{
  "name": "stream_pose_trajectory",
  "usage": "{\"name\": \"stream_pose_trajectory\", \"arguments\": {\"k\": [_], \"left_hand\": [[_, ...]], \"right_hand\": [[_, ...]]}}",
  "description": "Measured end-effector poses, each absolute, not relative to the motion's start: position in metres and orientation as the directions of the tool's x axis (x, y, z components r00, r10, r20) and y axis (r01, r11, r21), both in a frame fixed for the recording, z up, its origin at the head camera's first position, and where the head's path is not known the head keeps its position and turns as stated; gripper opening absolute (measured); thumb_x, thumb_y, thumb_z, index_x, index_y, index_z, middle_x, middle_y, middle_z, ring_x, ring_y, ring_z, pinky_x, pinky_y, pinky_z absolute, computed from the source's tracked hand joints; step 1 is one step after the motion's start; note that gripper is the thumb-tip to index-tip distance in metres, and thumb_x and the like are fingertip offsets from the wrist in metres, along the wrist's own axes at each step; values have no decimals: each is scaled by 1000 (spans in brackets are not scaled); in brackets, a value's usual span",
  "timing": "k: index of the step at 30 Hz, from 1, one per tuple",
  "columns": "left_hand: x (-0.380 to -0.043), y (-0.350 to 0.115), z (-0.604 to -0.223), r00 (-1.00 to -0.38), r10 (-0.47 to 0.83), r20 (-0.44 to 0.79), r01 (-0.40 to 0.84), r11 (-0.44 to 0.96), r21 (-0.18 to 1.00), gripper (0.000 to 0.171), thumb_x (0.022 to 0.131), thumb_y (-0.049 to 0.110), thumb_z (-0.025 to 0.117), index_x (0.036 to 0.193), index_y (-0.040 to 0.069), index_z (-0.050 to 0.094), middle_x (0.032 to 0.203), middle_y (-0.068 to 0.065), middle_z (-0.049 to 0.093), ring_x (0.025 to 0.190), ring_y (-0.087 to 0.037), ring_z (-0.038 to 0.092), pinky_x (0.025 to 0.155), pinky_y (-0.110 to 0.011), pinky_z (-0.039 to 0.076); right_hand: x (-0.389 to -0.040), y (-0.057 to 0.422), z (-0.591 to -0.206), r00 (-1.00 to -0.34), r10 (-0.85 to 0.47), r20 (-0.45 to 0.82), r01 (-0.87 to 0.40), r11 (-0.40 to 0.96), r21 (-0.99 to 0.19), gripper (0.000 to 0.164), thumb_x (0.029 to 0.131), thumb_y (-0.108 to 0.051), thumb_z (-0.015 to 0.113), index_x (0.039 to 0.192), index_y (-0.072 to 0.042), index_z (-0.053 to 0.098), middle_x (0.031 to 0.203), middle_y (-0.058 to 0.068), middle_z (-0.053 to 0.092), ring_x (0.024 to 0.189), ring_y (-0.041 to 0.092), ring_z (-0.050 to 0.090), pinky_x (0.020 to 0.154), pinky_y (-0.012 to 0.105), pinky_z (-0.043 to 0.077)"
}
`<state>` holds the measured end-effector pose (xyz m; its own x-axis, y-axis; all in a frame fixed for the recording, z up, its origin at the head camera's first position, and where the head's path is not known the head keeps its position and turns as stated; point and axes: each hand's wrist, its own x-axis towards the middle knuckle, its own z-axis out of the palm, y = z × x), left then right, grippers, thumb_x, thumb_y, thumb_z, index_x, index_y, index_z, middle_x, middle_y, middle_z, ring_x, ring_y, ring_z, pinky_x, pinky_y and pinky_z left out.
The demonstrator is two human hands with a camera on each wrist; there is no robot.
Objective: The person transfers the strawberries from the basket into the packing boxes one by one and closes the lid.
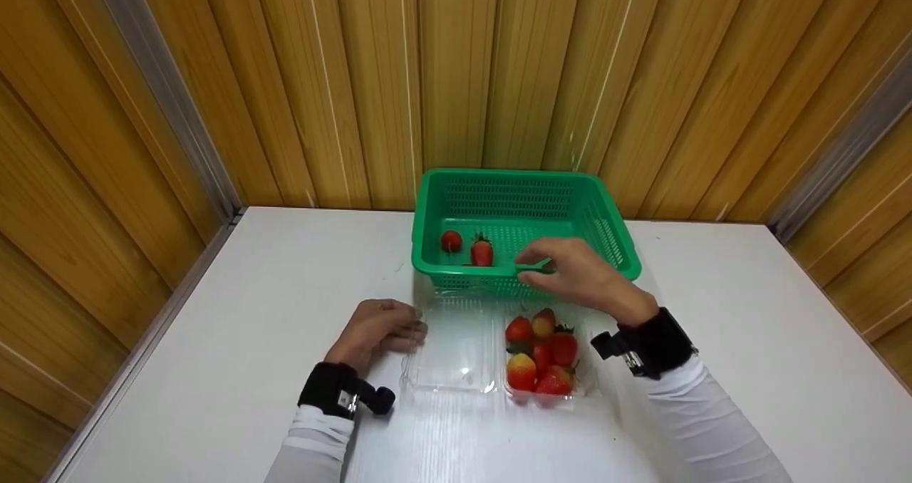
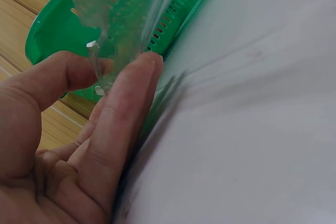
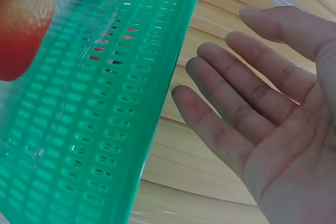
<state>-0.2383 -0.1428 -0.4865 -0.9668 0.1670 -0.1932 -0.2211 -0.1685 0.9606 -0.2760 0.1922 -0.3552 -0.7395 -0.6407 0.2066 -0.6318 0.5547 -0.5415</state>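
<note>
A clear plastic clamshell box lies unfolded on the table. Its lid (image 1: pixel 456 355) is on the left, and several strawberries (image 1: pixel 541 351) fill the right half. My left hand (image 1: pixel 377 330) pinches the lid's left edge; the left wrist view shows the thin plastic (image 2: pixel 102 51) between its fingers. Over the front rim of a green basket (image 1: pixel 506 201) hovers my right hand (image 1: pixel 577 273), fingers spread and nothing in it. In the right wrist view the palm (image 3: pixel 294 145) is bare, beside the basket's rim. Strawberries (image 1: pixel 482 251) lie at the left inside the basket.
The white table (image 1: pixel 214 369) carries the box and the basket. Wood-patterned panels (image 1: pixel 456 70) stand at the back and sides, with metal posts (image 1: pixel 167 91) at the corners. The basket stands near the back panel, just behind the box.
</note>
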Motion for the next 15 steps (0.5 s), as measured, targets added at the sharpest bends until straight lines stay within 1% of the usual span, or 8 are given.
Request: {"name": "stream_pose_trajectory", "arguments": {"k": [3,7,10,15], "left_hand": [[-237,-143,-485,-967,162,-197,-224,-168,960,26,95,4,75,112,-15,66,99,-25,76,83,-25,77,70,-31,67],[-236,-143,-485,-969,160,-190,-215,-156,964,26,95,4,74,112,-15,66,99,-25,76,82,-24,77,71,-31,67],[-236,-143,-485,-968,165,-189,-214,-150,965,26,95,4,74,112,-15,67,99,-24,76,82,-23,77,71,-30,67],[-237,-143,-485,-966,179,-186,-215,-157,964,27,95,5,74,112,-16,67,98,-24,76,81,-22,76,71,-30,67]], "right_hand": [[-283,187,-354,-769,-617,166,-592,589,-551,25,101,-11,75,123,-1,72,122,16,74,116,39,69,100,54,60],[-291,184,-356,-796,-588,141,-555,618,-557,26,101,-12,74,125,-1,72,123,16,74,118,37,68,102,54,58],[-298,183,-358,-798,-583,153,-561,625,-543,25,102,-12,73,124,0,73,122,16,74,116,36,68,101,54,58],[-308,182,-361,-793,-588,162,-577,639,-508,24,102,-10,72,122,2,73,120,20,73,112,36,69,99,54,59]]}}
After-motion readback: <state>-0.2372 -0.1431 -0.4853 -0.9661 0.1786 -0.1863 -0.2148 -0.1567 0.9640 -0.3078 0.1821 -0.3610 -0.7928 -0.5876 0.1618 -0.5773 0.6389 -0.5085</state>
